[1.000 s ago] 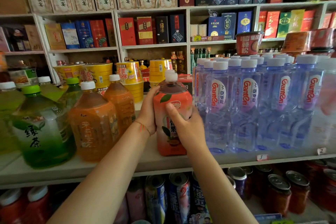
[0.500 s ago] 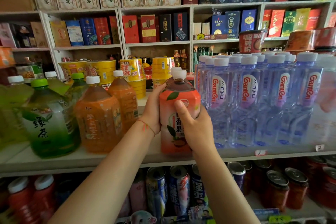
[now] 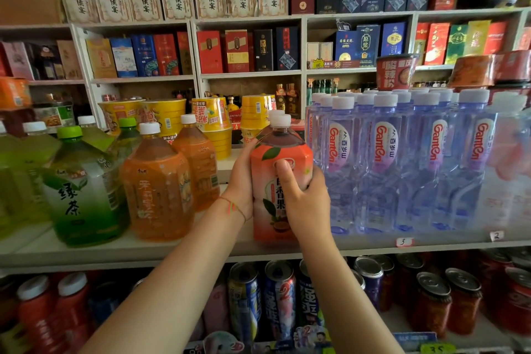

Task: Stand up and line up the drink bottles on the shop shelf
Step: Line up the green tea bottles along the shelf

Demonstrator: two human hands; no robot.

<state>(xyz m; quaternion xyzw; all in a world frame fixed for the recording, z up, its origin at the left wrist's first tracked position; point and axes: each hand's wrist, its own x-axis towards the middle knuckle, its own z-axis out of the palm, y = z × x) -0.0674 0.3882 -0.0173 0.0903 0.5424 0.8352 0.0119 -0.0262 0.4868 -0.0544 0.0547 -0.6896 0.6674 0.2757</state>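
My hands have slid the red bottle (image 3: 280, 181) forward; left hand (image 3: 242, 181) and right hand (image 3: 306, 204) hug its sides, probably steadying it on the shelf (image 3: 172, 250).

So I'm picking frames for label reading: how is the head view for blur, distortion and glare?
Head view: centre sharp, so the label on the orange-pink passion-fruit drink bottle, held in both hands' grip (left hand, right hand), reads where uncovered; wide-angle lens bows the white shelf board; clear plastic water bottles smear and wash out towards the right edge.
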